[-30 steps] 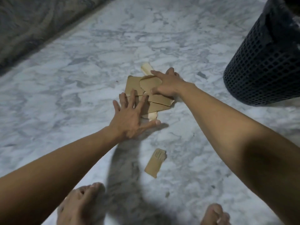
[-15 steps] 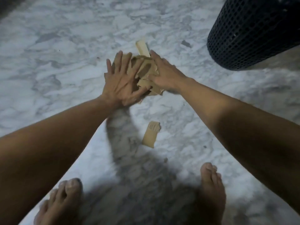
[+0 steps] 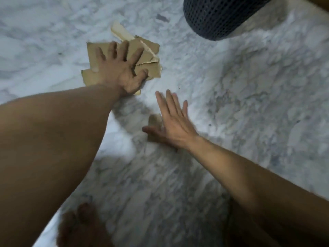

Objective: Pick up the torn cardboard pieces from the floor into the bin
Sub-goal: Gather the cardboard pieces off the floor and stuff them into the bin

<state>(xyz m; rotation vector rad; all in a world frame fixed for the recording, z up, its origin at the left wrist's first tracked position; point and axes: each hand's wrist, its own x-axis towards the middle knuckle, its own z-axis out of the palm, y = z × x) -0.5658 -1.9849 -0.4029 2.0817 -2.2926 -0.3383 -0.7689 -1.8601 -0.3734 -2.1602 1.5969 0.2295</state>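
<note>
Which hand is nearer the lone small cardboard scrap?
Right. The right hand is spread partly over the scrap; the left hand is farther off, pressing the cardboard stack.

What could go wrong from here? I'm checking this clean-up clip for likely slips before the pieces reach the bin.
1. The left hand spreads over a loose stack of torn brown cardboard pieces; the outer sheets may slide out when lifted.
2. The small single cardboard scrap lies flat on the marble floor under the open right hand, so it may be hard to pinch.
3. The dark mesh bin is partly out of view, so a drop could miss.
</note>
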